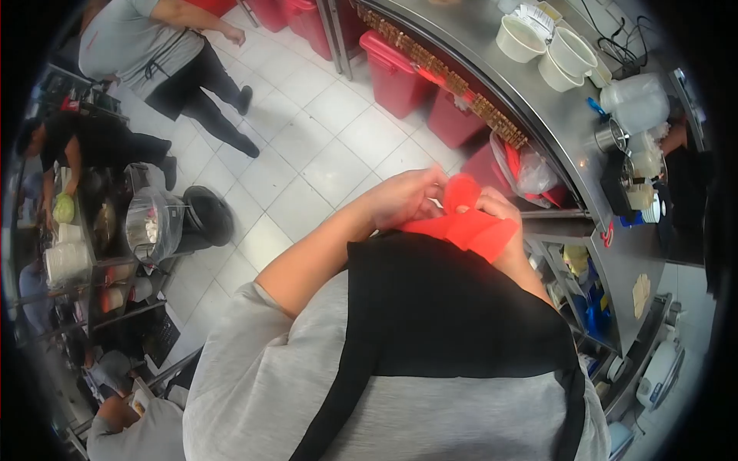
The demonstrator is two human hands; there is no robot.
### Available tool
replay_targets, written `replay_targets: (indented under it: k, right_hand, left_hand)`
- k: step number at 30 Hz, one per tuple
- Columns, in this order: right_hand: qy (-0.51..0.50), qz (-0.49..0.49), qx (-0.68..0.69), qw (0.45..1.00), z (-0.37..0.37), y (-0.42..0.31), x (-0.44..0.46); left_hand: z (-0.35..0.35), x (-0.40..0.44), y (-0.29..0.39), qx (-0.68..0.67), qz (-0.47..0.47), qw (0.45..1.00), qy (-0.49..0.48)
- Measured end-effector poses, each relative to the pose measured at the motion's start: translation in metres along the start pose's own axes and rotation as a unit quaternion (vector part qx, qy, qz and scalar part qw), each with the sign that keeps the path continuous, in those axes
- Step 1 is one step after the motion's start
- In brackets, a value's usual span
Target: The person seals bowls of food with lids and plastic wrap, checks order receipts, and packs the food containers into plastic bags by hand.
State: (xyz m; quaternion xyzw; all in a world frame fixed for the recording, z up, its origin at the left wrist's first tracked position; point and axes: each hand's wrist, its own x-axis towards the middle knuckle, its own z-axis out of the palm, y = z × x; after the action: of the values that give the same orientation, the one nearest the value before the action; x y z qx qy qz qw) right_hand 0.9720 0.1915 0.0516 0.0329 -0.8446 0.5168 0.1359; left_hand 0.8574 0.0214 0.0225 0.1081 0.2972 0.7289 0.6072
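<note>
In front of my chest, just above the black apron [461, 307], both my hands hold a bright red, limp, cloth-like piece [486, 232]. It is folded, with a rounded loop standing up between the hands, and its exact kind I cannot make out. My left hand [406, 198] has its fingers bent and pinched at the left side of the red piece. Curled around its right side are the fingers of my right hand [501, 212]. The lower part of the red piece partly covers the right hand and wrist.
A steel counter [530, 100] curves along the right, bearing white tubs [523, 38] and red-handled scissors [608, 235]. Red bins [396, 73] stand beneath it. A lined waste bin [154, 223] and shelving are at left. Co-workers [154, 54] stand on the tiled floor [323, 161].
</note>
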Motion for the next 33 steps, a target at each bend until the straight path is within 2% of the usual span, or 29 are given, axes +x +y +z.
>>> replay_targets:
  k: [1,4,5,7,8,9,10,11,13,14,15,16,17,18,20,21,22,23,24,26,27,29,30,31,32,33]
  right_hand:
    - [0.001,0.053,0.014,0.998,0.003,-0.011,-0.004]
    - [0.118,0.088,0.101,0.984,0.017,-0.032,-0.018]
    - [0.116,0.104,0.122,0.98,0.015,-0.036,-0.023]
    - [0.119,0.034,-0.078,0.989,0.008,-0.033,-0.037]
    - [0.122,-0.017,-0.174,0.977,0.004,-0.03,-0.035]
    - [0.144,-0.086,-0.201,0.965,0.001,-0.03,-0.032]
    - [0.166,-0.163,-0.226,0.946,-0.002,-0.029,-0.03]
    - [0.202,-0.101,-0.184,0.956,-0.001,-0.016,-0.035]
    - [0.2,-0.155,-0.249,0.935,-0.004,-0.028,-0.035]
    - [0.202,-0.182,-0.28,0.921,-0.005,-0.033,-0.034]
    - [0.194,-0.195,-0.289,0.917,-0.011,-0.019,-0.043]
    - [0.205,-0.19,-0.253,0.926,-0.014,-0.017,-0.048]
    - [0.216,-0.185,-0.217,0.934,-0.017,-0.016,-0.052]
    - [0.242,-0.163,-0.131,0.947,-0.011,-0.029,-0.055]
    - [0.212,-0.13,0.031,0.968,-0.017,-0.017,-0.081]
    - [0.197,-0.107,0.112,0.968,-0.023,-0.012,-0.092]
    - [0.164,-0.167,0.076,0.969,-0.032,-0.015,-0.099]
    - [0.13,-0.073,-0.048,0.988,-0.046,-0.008,-0.118]
    - [0.073,0.009,-0.183,0.98,-0.06,-0.001,-0.137]
    - [-0.011,0.156,-0.115,0.981,-0.088,0.093,-0.193]
    - [-0.048,0.23,-0.092,0.968,-0.102,0.141,-0.221]
    - [0.187,0.122,-0.03,0.974,-0.115,0.101,-0.217]
    - [0.309,0.07,0.002,0.948,-0.118,0.064,-0.21]
    - [0.349,0.01,-0.036,0.936,-0.122,0.026,-0.196]
    - [0.392,-0.046,-0.08,0.915,-0.127,-0.011,-0.178]
    - [0.34,-0.08,-0.173,0.921,-0.129,-0.046,-0.159]
  left_hand:
    - [0.011,-0.007,0.0,0.045,-0.006,0.999,0.019]
    - [0.015,-0.011,-0.016,0.1,0.045,0.992,-0.066]
    - [0.025,-0.013,-0.016,0.094,0.033,0.994,-0.039]
    - [0.029,-0.015,-0.021,0.123,0.01,0.992,-0.014]
    - [0.028,-0.013,-0.018,0.148,0.011,0.989,0.004]
    - [0.008,0.001,-0.031,0.107,0.025,0.992,-0.067]
    - [0.003,0.007,-0.04,0.06,0.042,0.993,-0.091]
    - [0.03,0.0,-0.031,0.021,0.048,0.992,-0.111]
    - [0.015,0.028,-0.054,0.003,0.085,0.976,-0.2]
    - [0.027,0.021,-0.049,0.043,0.095,0.98,-0.172]
    - [0.033,0.019,-0.046,0.01,0.062,0.981,-0.182]
    - [0.036,0.021,-0.053,-0.085,0.024,0.994,-0.063]
    - [0.031,0.03,-0.058,-0.09,0.019,0.995,-0.049]
    - [0.028,0.034,-0.06,-0.12,-0.032,0.992,-0.036]
    - [0.027,0.042,-0.063,-0.122,-0.04,0.991,-0.034]
    - [0.01,0.061,-0.064,-0.184,-0.031,0.975,-0.121]
    - [-0.021,0.087,-0.064,-0.244,-0.026,0.948,-0.204]
    - [-0.034,0.101,-0.065,-0.301,-0.022,0.91,-0.284]
    - [-0.01,0.091,-0.04,-0.153,0.037,0.987,0.015]
    - [0.07,0.041,0.015,-0.145,0.111,0.979,0.087]
    - [0.07,0.052,0.012,-0.058,0.152,0.981,0.11]
    - [0.089,0.065,0.001,0.157,0.199,0.954,0.158]
    - [0.116,0.062,-0.008,0.284,0.2,0.921,0.174]
    - [0.137,0.068,-0.018,0.41,0.2,0.873,0.176]
    - [0.145,0.089,-0.043,0.422,0.218,0.866,0.155]
    - [0.163,0.1,-0.061,0.44,0.248,0.856,0.109]
